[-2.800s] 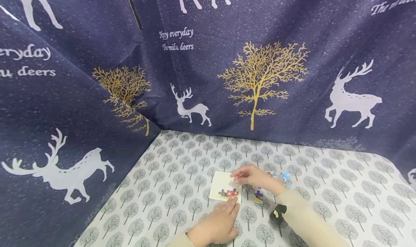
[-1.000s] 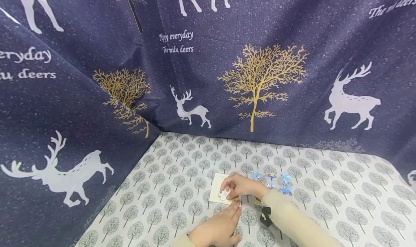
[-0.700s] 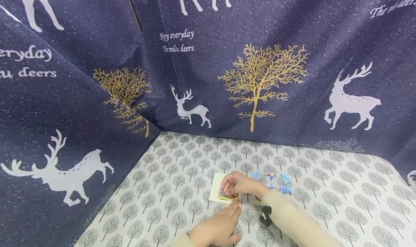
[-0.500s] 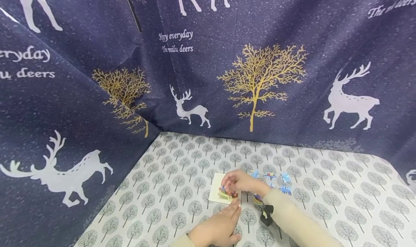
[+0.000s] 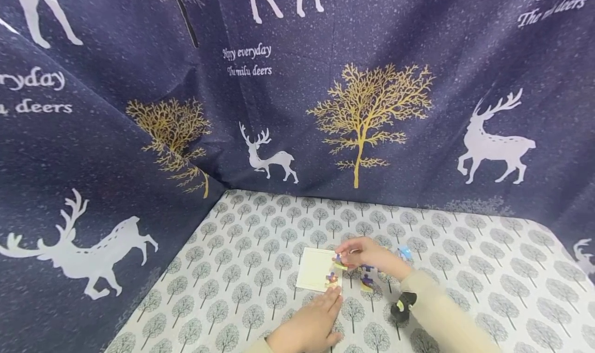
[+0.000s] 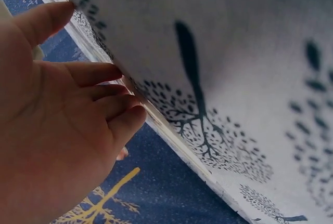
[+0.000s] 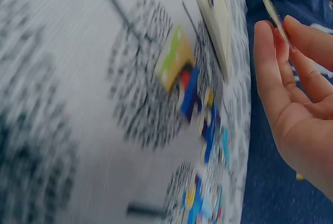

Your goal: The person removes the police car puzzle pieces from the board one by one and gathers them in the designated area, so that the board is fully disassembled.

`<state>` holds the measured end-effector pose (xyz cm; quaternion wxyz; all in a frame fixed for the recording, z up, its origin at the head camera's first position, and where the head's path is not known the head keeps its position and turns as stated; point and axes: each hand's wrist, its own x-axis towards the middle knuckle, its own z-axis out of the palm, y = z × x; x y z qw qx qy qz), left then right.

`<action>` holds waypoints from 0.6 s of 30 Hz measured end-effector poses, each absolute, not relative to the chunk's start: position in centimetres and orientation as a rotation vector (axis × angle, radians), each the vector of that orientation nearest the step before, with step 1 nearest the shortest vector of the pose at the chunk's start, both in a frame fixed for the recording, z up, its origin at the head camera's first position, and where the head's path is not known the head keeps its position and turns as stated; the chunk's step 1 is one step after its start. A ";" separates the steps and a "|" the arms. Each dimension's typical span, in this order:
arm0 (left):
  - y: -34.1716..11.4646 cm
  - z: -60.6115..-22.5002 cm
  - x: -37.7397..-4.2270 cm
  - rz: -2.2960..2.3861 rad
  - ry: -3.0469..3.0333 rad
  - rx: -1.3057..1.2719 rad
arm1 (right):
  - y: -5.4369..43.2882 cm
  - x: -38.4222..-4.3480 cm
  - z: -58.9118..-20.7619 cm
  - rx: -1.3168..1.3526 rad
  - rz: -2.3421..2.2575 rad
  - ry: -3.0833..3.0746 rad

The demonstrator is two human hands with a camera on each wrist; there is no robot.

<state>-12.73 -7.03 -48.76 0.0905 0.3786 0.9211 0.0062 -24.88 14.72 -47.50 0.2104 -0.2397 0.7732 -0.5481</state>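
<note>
A shallow cream puzzle tray (image 5: 310, 270) lies on the table, with one purple-and-red jigsaw piece (image 5: 331, 279) in its near right corner. My right hand (image 5: 372, 256) pinches another jigsaw piece (image 5: 340, 263) between thumb and fingertips, over the tray's right side. In the right wrist view that held jigsaw piece (image 7: 278, 21) is seen nearly edge-on, raised off the table. My left hand (image 5: 309, 319) rests at the near edge of the tray with its fingers straight. The left wrist view shows the left palm (image 6: 57, 141) and extended fingertips touching the tray's edge.
Right of the tray lies a loose purple-and-yellow piece (image 5: 367, 282). Blue pieces (image 5: 405, 253) lie farther back, partly hidden by the right arm. A black wrist-worn object (image 5: 402, 307) sits at the right sleeve. Dark deer-print cloth (image 5: 288, 110) walls the back and left.
Two pieces sat side by side in the tray's near part earlier. My right hand has lifted one and moved right with it, leaving one in the corner. The left hand stays nearly still.
</note>
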 end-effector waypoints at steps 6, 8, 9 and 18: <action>-7.6 -48.8 -13.3 0.050 2.783 1.214 | 17.4 -24.4 -47.4 -0.670 -1.492 2.198; -8.0 -48.6 -13.7 0.084 2.802 1.226 | 18.2 -24.1 -47.5 -0.670 -1.494 2.212; -8.2 -48.5 -13.9 0.112 2.806 1.218 | 18.6 -24.0 -47.6 -0.675 -1.498 2.217; -10.5 -47.4 -16.5 0.336 2.823 1.038 | 22.0 -22.9 -48.0 -0.599 -1.495 2.301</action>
